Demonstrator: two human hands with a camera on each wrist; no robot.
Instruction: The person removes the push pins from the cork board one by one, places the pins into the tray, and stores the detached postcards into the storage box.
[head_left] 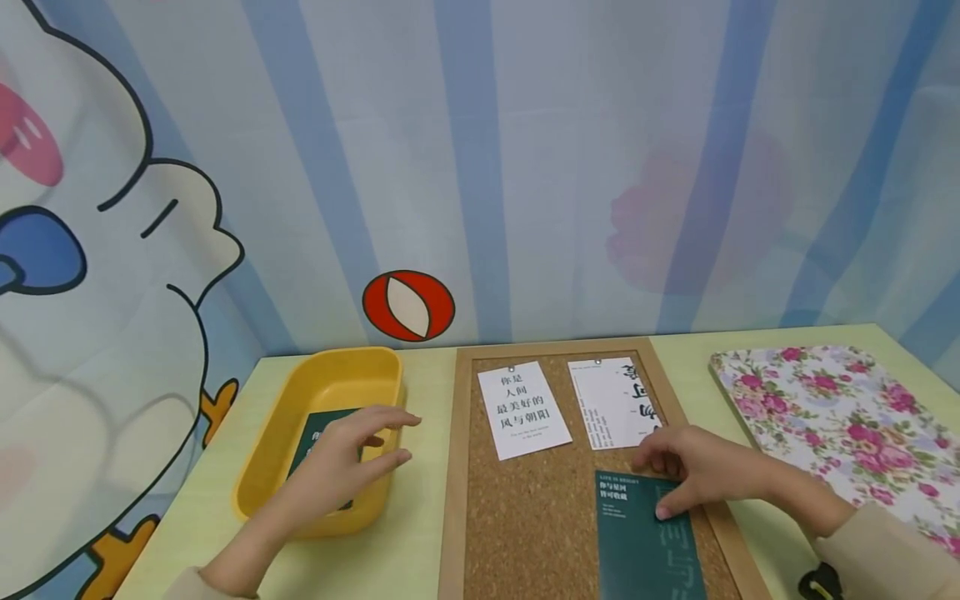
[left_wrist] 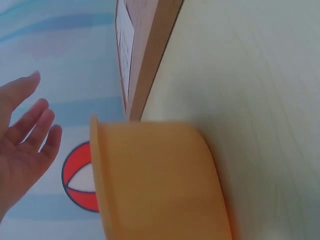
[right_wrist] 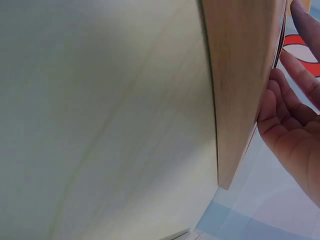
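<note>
Striped backdrop (head_left: 465, 167) rises behind a pale counter (head_left: 420, 500), where the board (head_left: 532, 521), lower centre of the frame, already carries two white cards (head_left: 525, 408) at its top. Lower right, a green card (head_left: 637, 554) lies over the board, the right hand's (head_left: 686, 467) thumb on its face; whether that grip pinches or merely presses I cannot tell, so this one looks unfinished. Lower left, beneath the left hand (head_left: 360, 446), its grip released, another card (head_left: 318, 427) sits in the tray (head_left: 341, 379), apparently left to do.
</note>
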